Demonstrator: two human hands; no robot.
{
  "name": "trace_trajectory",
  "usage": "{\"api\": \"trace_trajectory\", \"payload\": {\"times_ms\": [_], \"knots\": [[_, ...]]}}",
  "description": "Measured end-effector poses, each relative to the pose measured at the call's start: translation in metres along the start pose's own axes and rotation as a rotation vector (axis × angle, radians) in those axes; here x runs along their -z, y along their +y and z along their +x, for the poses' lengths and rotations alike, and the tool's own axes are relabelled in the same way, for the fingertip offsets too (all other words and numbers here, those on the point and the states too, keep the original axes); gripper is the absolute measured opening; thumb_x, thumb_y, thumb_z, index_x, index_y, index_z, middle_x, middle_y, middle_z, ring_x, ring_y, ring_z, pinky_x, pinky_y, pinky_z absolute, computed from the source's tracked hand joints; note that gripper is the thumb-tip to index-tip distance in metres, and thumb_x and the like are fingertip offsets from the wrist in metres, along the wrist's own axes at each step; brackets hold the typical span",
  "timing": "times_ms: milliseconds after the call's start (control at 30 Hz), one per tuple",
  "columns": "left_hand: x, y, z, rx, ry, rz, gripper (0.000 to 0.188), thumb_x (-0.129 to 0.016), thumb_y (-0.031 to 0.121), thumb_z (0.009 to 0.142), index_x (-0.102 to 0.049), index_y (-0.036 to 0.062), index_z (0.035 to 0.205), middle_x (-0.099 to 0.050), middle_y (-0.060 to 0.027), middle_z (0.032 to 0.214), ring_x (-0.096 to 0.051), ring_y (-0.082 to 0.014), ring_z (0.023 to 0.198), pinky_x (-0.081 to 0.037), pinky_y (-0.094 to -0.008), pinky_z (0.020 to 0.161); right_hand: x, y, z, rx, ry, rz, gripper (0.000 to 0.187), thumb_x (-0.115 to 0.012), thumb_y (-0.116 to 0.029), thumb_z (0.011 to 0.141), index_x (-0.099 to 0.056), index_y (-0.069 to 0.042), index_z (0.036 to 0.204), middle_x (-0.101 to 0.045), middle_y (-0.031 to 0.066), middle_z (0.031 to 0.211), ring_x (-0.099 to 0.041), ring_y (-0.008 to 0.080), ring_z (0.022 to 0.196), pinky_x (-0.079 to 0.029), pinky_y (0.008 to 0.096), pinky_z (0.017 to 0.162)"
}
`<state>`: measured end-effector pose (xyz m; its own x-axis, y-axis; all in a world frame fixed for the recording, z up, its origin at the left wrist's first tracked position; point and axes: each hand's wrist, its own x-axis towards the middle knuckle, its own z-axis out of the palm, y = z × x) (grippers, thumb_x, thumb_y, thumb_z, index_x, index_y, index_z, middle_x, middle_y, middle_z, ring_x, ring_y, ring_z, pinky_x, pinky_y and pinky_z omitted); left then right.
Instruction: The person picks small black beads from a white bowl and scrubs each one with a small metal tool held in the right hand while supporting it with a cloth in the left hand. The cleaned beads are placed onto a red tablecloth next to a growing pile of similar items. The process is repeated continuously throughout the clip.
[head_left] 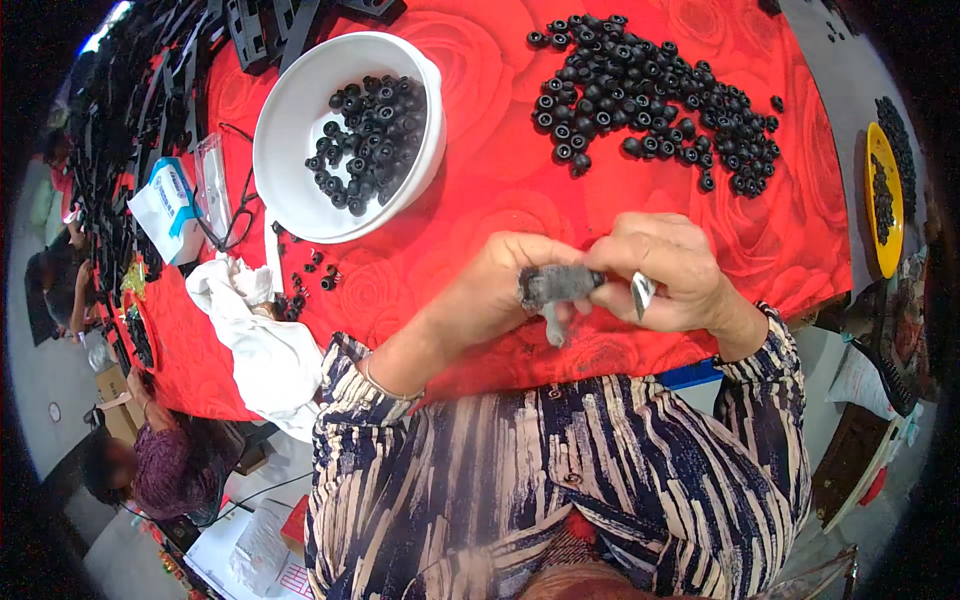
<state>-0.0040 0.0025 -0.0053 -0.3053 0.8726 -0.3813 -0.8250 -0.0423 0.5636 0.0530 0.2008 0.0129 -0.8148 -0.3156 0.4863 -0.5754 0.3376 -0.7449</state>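
My left hand (pixel 490 285) and my right hand (pixel 665 270) meet over the near edge of the red table. A worn grey wrap (pixel 555 285) covers a finger or thumb of the left hand. Pinched at its tip is a small black part (pixel 597 281), touched by the right fingers too. From my closed right hand sticks out a short silver blade (pixel 642 292), its handle hidden in the palm. Ahead and to the right spreads a heap of small round black parts (pixel 650 100). Similar black parts (pixel 375 135) lie in a white bowl (pixel 275 150) at left.
Left of the bowl are dark-framed glasses (pixel 240 220), a white and blue packet (pixel 168 205) and a white cloth (pixel 265 345). Long black pieces (pixel 150 110) crowd the far left. Two people work there, one in a purple top (pixel 180 465). A yellow tray (pixel 878 140) stands at right.
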Motion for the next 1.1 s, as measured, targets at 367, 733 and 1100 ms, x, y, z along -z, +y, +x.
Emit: {"api": "trace_trajectory", "payload": {"times_ms": [367,733,1100], "knots": [[-0.005,-0.015,0.003,-0.194,0.069,-0.078,0.023,-0.055,0.01,0.088,-0.06,-0.004,0.105,-0.066,-0.0141,0.089,-0.063,-0.0152,0.067,-0.052,-0.0256,0.056,-0.008,0.003,-0.006,0.215,0.177,-0.356,0.039,-0.073,-0.007,0.059,-0.063,0.004,0.095,-0.045,0.0035,0.062,-0.045,0.018,0.049,-0.034,0.0314,0.042],[0.003,-0.006,0.002,-0.385,0.107,-0.064,0.023,-0.054,0.004,0.089,-0.059,-0.0029,0.11,-0.062,-0.0089,0.089,-0.059,-0.0113,0.075,-0.052,-0.025,0.065,0.004,-0.007,0.004,-0.226,0.1,-0.013,0.027,-0.066,-0.003,0.072,-0.055,0.001,0.097,-0.051,0.0095,0.073,-0.051,0.0241,0.058,-0.041,0.0338,0.052],[0.001,-0.003,0.001,-0.34,0.053,0.061,0.023,-0.054,0.005,0.089,-0.06,-0.0024,0.109,-0.063,-0.0063,0.087,-0.061,-0.0116,0.071,-0.052,-0.0245,0.062,0.005,-0.002,0.003,-0.334,0.015,0.011,0.017,-0.056,-0.008,0.084,-0.054,0.001,0.098,-0.049,0.0123,0.075,-0.051,0.0263,0.063,-0.04,0.0339,0.056]]}}
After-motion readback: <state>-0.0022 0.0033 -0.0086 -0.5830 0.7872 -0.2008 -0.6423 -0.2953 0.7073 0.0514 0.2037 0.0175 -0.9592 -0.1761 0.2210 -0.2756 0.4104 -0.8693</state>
